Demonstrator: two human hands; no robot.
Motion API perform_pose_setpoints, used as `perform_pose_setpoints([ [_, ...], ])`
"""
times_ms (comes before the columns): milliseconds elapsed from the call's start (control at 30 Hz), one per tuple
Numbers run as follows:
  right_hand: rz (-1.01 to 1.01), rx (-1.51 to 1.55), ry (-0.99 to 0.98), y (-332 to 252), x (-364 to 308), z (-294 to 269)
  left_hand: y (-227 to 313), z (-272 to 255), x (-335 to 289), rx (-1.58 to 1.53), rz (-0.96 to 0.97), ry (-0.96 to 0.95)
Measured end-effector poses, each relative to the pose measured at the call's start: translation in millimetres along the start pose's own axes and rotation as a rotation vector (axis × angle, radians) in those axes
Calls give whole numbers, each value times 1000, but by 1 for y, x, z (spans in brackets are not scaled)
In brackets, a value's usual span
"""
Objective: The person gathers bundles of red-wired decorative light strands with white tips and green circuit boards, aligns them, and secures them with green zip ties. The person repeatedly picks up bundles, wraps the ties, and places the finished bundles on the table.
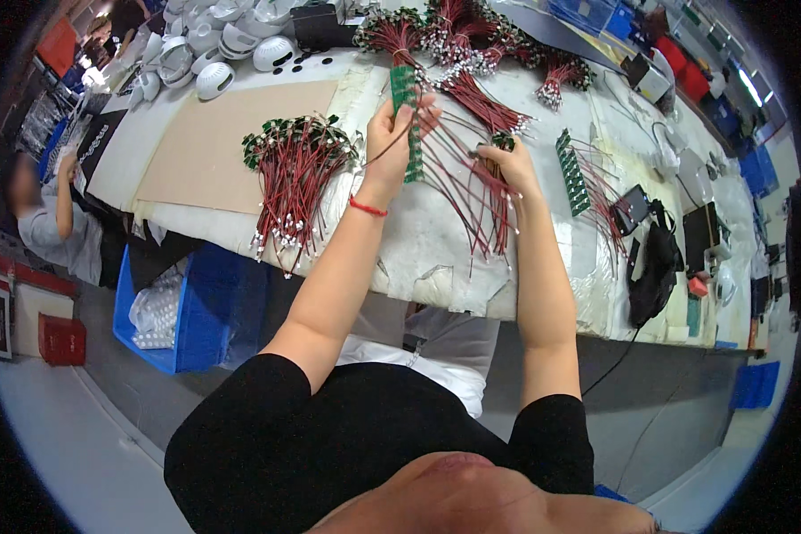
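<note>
My left hand, with a red string at its wrist, is closed on a long green circuit board strip held upright above the table. Dark red wires trail from the strip toward the right. My right hand pinches small green circuit boards whose dark red wires hang down below the fingers. To the left of my hands lies a large heap of small wired circuit boards, white connectors toward me. Another green board strip with red wires rests to the right.
More wired bundles lie at the table's far side. White plastic shells are piled at the far left, beyond a tan cardboard sheet. A black bag sits at right. Below left stands a blue bin; another person is at far left.
</note>
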State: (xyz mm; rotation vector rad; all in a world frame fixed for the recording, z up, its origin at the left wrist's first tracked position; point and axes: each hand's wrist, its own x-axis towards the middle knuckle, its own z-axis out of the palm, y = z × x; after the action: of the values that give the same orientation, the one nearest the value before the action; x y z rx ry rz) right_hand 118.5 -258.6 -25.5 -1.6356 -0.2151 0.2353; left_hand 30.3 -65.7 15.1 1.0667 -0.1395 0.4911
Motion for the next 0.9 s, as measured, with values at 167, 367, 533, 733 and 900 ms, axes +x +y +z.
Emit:
perform_pose_setpoints([
  [167,-173,-341,20,10,-3,8,26,2,-45,62,25,7],
  [367,-378,-671,20,2,-20,36,73,-20,-90,39,-5,47],
  [533,-288,-439,85,-1,-19,39,113,-45,-131,-46,-61,82],
  [733,192,558,-165,-21,-30,95,152,-89,-151,-165,51,233],
  [900,69,704,-41,-18,-26,186,176,-99,-152,-127,142,253],
])
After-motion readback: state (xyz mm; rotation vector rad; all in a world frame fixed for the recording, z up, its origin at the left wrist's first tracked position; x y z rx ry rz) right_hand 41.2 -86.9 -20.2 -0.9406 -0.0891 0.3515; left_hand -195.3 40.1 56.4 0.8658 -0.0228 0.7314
